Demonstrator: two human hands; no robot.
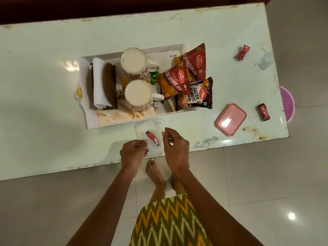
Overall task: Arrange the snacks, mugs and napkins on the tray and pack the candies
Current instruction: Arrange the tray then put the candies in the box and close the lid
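Hands [154, 150] loosely curled, flanking clear box [150, 137]; candy [152, 138] inside.

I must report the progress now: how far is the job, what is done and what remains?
Done: two mugs, napkins and snack packets sit on the tray. In hand: both hands, left and right, steady the clear box, one candy inside. Left: two candies on the table, pink lid off.
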